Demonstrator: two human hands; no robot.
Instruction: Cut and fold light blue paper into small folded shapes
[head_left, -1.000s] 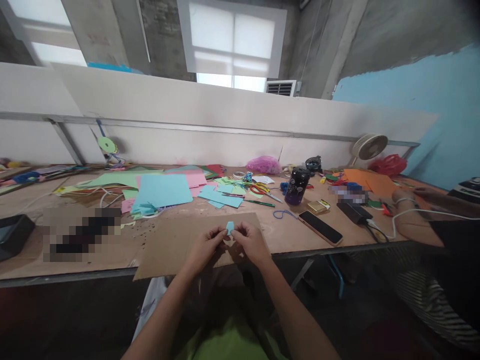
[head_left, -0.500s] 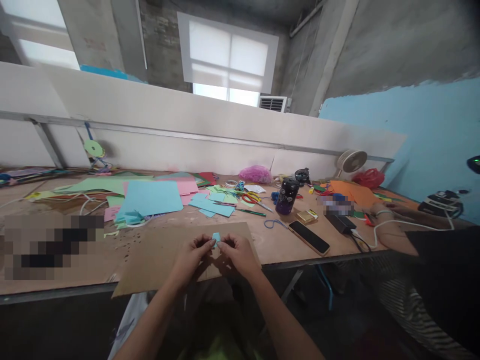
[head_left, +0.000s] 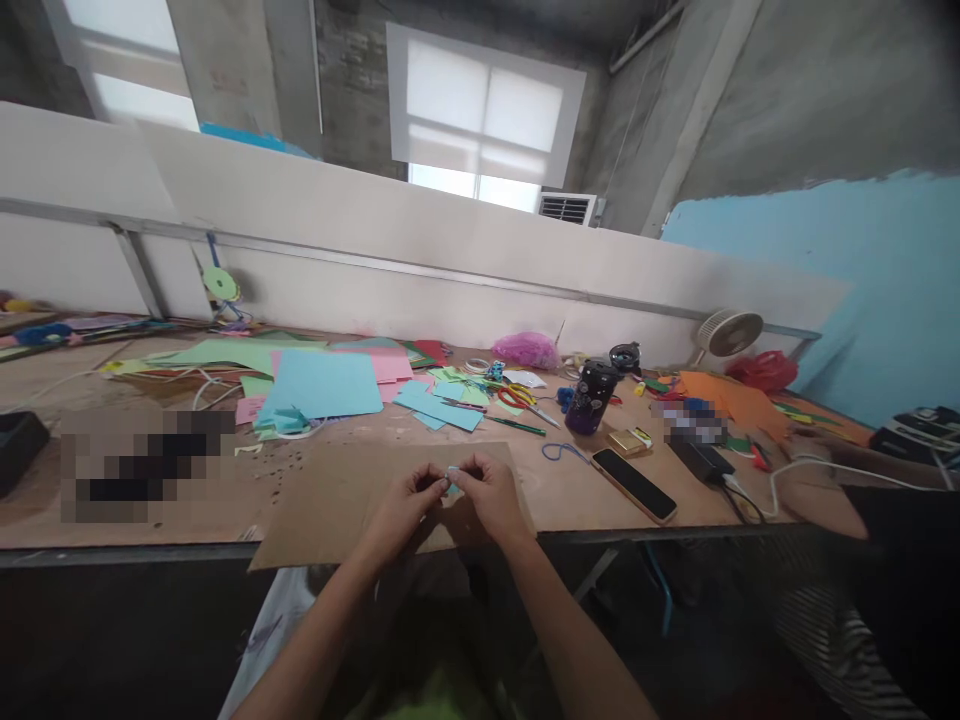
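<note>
My left hand (head_left: 417,497) and my right hand (head_left: 484,490) meet over a brown cardboard sheet (head_left: 330,500) at the table's front edge. Between their fingertips they pinch a small piece of light blue paper (head_left: 453,486), mostly hidden by the fingers. Beyond the cardboard lie cut light blue paper pieces (head_left: 442,408) and a larger light blue sheet (head_left: 326,384). Orange-handled scissors (head_left: 517,397) and a green pencil (head_left: 516,426) rest to the right of these.
A dark purple tumbler (head_left: 591,400), a phone (head_left: 634,485) and a gold box (head_left: 628,441) are on the right of the table (head_left: 555,508). Farther right, another person's arm (head_left: 817,490) rests by a white cable. A small fan (head_left: 727,333) stands at the back.
The view has swung slightly left, so things sit farther right. My fingers have closed in on the blue paper piece, and less of it shows now.
</note>
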